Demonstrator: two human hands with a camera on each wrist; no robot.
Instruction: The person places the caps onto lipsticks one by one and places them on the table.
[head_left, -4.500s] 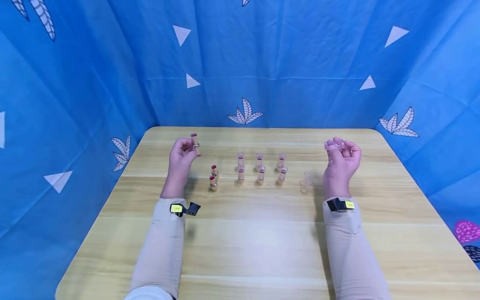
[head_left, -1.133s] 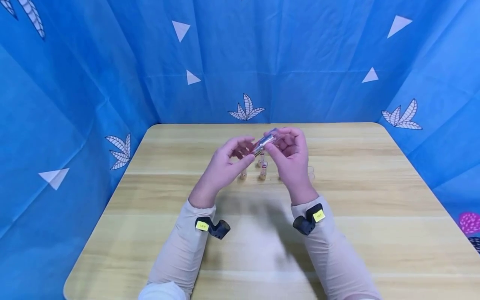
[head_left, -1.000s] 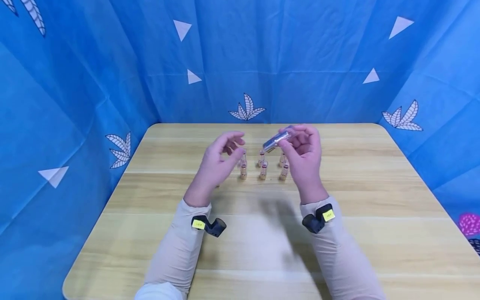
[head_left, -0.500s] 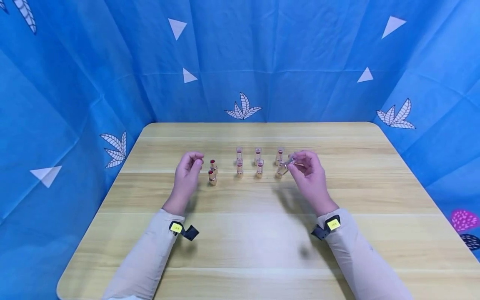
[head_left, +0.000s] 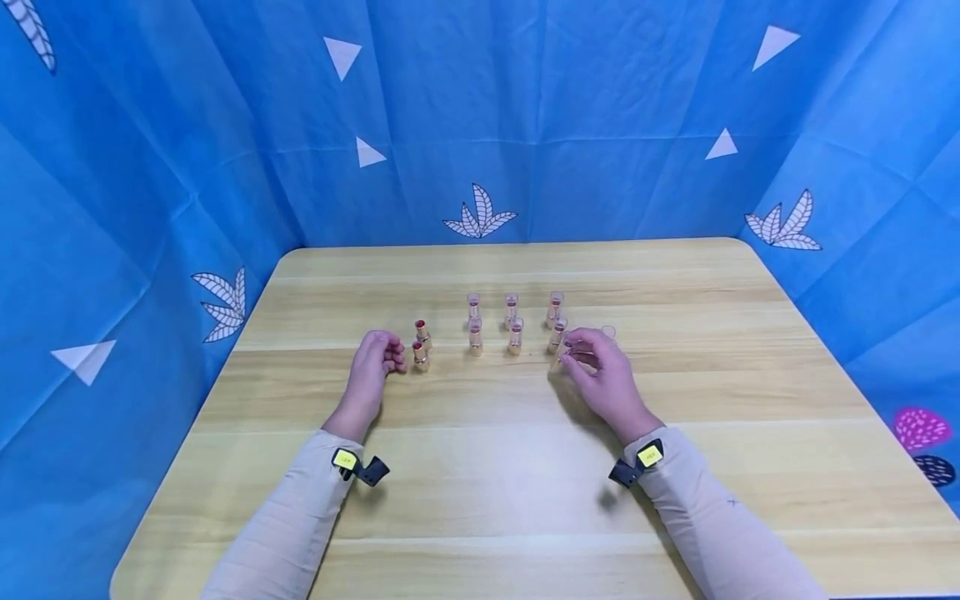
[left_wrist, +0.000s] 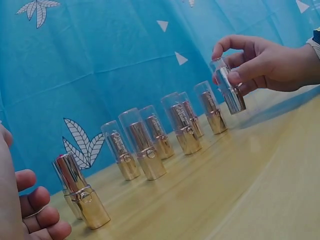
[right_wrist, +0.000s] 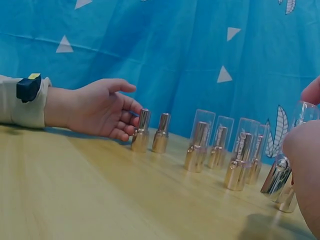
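Note:
My right hand (head_left: pixel 606 379) pinches a gold lipstick (left_wrist: pixel 231 90) with a clear cap on it. It is slightly tilted, its base close to the tabletop, at the near right end of a group of capped lipsticks (head_left: pixel 515 337). In the left wrist view, thumb and fingers are around its clear cap. My left hand (head_left: pixel 367 371) is at the left with loosely bent fingers and nothing in it. Just right of those fingers stand two uncapped lipsticks, a nearer one (head_left: pixel 421 358) and a farther one (head_left: pixel 423 333), with red tips showing.
The capped lipsticks stand upright in two rows mid-table. A clear cap (head_left: pixel 609 332) is partly visible behind my right hand. The wooden table (head_left: pixel 480 517) ends at a blue patterned curtain (head_left: pixel 450 100) on its back and sides.
Earlier the left hand held an uncapped lipstick and the right a clear cap. They met mid-table; the left let go and moved back left, while the right lowered the capped lipstick beside the group.

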